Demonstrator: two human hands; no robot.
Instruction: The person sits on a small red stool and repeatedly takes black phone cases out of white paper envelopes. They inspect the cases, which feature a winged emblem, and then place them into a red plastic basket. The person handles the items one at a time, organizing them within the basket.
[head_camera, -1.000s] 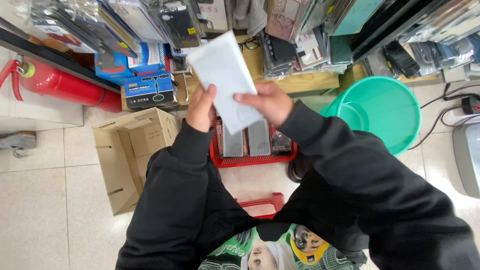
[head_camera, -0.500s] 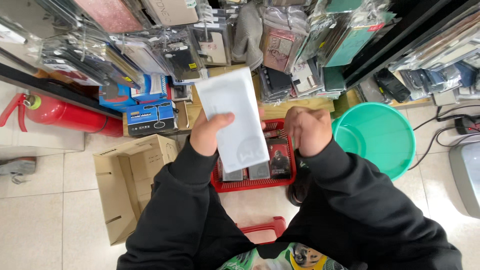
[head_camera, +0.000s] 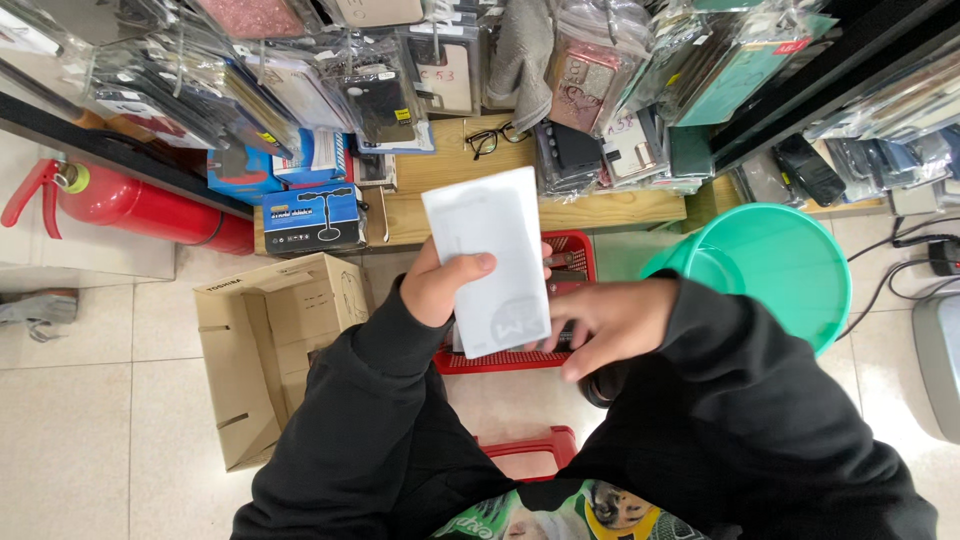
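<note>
White packet (head_camera: 490, 255) gripped by left hand (head_camera: 440, 285); right hand (head_camera: 610, 322) blurred, seemingly touching.

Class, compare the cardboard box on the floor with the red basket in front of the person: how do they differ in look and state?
The cardboard box is plain brown with solid walls; the red basket is bright plastic with slotted sides. The cardboard box stands in full view with its flaps open, while the red basket is largely hidden behind the white packet held in the left hand and the right hand. Both sit on the tiled floor, open at the top.

A white packet (head_camera: 490, 262), a red basket (head_camera: 575, 268), a green tub (head_camera: 790, 265), and seemingly black sleeves (head_camera: 760, 420).
</note>
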